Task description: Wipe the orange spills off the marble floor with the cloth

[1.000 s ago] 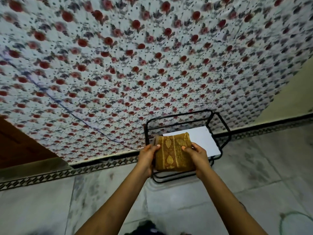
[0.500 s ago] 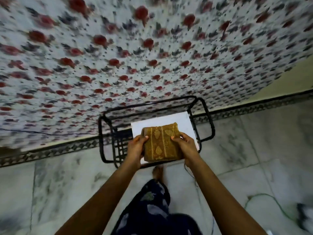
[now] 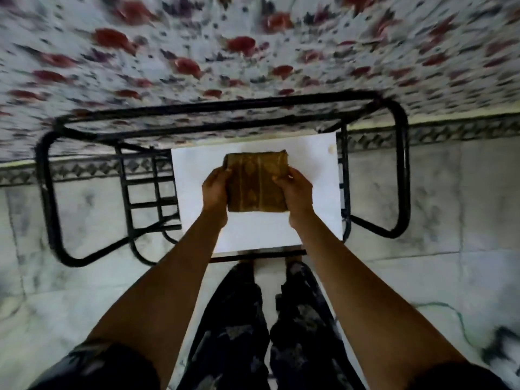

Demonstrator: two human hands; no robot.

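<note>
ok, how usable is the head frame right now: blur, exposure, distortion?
Head view: motion blur smears the floral cloth up top and the lower right corner; the folded cloth and both hands, left and right, are soft but readable. The white sheet looks blown out, the marble floor dim. Wide-angle bowing bends the black metal frame.

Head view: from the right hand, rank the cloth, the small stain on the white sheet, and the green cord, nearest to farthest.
1. Cloth: held by the right hand at its right edge; the left hand holds the other edge.
2. Stain: up and right, at the sheet's far corner.
3. Green cord: on the floor, far lower right.
</note>
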